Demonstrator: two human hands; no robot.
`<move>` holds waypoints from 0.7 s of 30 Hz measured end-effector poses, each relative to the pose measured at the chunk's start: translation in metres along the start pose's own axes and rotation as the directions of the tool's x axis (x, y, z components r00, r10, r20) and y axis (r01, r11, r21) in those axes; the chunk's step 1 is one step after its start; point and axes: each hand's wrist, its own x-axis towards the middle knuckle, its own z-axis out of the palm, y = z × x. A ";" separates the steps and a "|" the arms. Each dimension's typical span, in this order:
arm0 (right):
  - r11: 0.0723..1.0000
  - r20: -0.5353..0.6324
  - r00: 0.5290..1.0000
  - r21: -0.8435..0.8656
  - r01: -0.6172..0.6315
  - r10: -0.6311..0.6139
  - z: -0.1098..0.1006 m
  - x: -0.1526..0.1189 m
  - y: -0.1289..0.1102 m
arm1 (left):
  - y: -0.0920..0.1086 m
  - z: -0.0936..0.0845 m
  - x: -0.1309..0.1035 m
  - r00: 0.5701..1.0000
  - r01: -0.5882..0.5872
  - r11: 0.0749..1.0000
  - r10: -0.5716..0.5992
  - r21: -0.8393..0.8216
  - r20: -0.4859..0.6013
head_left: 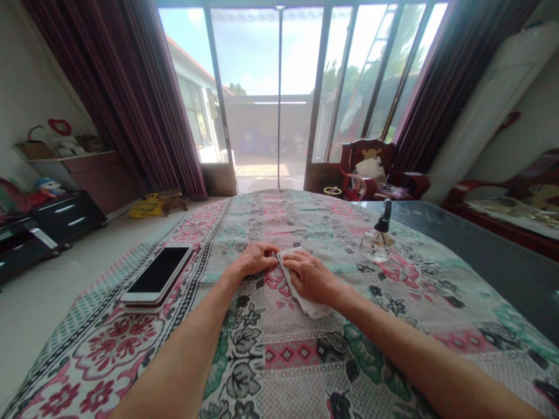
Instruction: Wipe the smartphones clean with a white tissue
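Note:
In the middle of the table, my right hand presses a crumpled white cloth with its fingers bent over it. A thin, flat object with a pale, narrow edge shows along the cloth's left side; most of it is hidden by the cloth and my hand, so its kind is unclear. My left hand is closed, its fingertips pinching the far left corner of this object. To the right stands a clear glass spray bottle with a black nozzle.
A white tablet with a dark screen lies on another flat device at the left. The patterned tablecloth covers the round table. Beyond are a wooden armchair, sliding glass doors and a dark low table to the right.

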 end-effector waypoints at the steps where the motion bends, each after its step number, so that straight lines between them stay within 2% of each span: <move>1: 1.000 0.011 1.000 0.001 0.009 -0.009 0.001 0.001 -0.004 | -0.001 0.000 0.000 1.000 0.001 1.000 -0.001 0.017 -0.008; 4: 1.000 0.011 1.000 -0.001 0.003 -0.003 0.002 0.001 -0.007 | -0.001 0.001 0.001 1.000 0.006 0.999 -0.004 0.051 -0.027; 10: 0.995 -0.085 0.991 -0.016 -0.102 0.100 0.001 -0.008 0.022 | 0.003 0.000 0.000 1.000 0.009 1.000 -0.009 0.010 0.004; 12: 0.994 -0.098 0.990 -0.024 -0.109 0.106 0.000 -0.011 0.025 | 0.004 -0.001 0.000 1.000 0.022 1.000 -0.022 0.003 -0.003; 19: 1.000 -0.014 1.000 0.016 0.021 -0.021 0.000 -0.011 -0.010 | 0.002 0.000 0.000 0.999 0.042 0.999 -0.042 0.006 -0.019; 21: 0.999 -0.017 0.999 0.028 0.035 -0.035 0.000 -0.011 -0.012 | 0.003 0.001 0.000 0.999 0.043 0.999 -0.043 0.000 -0.024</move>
